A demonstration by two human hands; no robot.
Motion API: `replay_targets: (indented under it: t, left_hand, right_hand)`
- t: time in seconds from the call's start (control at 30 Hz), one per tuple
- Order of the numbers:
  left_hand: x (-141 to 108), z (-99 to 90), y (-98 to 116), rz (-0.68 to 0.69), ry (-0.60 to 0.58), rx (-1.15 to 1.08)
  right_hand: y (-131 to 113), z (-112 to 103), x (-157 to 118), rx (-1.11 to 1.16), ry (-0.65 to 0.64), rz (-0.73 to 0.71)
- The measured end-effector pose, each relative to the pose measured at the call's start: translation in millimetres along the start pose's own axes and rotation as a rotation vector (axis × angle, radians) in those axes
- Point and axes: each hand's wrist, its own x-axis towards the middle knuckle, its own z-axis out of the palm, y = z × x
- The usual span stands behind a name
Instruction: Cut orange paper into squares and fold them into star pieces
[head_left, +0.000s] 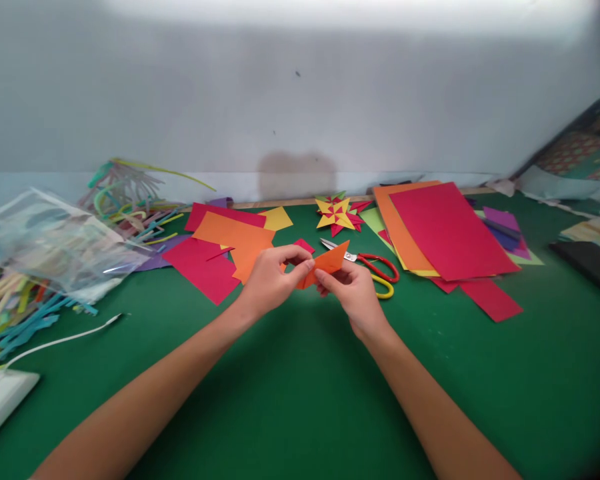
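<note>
Between both hands is a small folded piece of orange paper (336, 259), held above the green table, with one pointed corner sticking up to the right. My left hand (278, 275) pinches its left side between thumb and fingers. On the right side, my right hand (353, 290) grips it with the thumb in front and the fingers behind. Just beyond lie scissors (389, 268) with red and yellow handles, partly hidden by my right hand. Farther back sit folded paper stars (334, 213) in yellow, red and green.
Red and orange paper sheets (215, 263) lie left of my hands. A stack of large coloured sheets (453, 233) is at the right. Clear plastic bags (65, 233) and coloured strips (25, 320) crowd the left, near a white cable (60, 340). A wall (300, 100) stands behind.
</note>
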Motion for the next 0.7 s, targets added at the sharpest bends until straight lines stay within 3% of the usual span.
replay_targets:
  t: [0.37, 0.53, 0.7]
  left_hand:
    - [7.3, -10.5, -3.8, -0.024, -0.025, 0.043]
    - [8.9, -20.5, -2.3, -0.002, -0.11, 0.084]
    - [12.3, -22.5, -5.6, -0.02, -0.107, 0.059]
  right_hand:
    - [-7.4, -10.4, 1.5, 0.08, -0.188, 0.096]
    - [-7.3, -10.3, 2.4, -0.154, -0.117, 0.022]
    - [-3.5, -6.5, 1.2, -0.122, -0.056, 0.034]
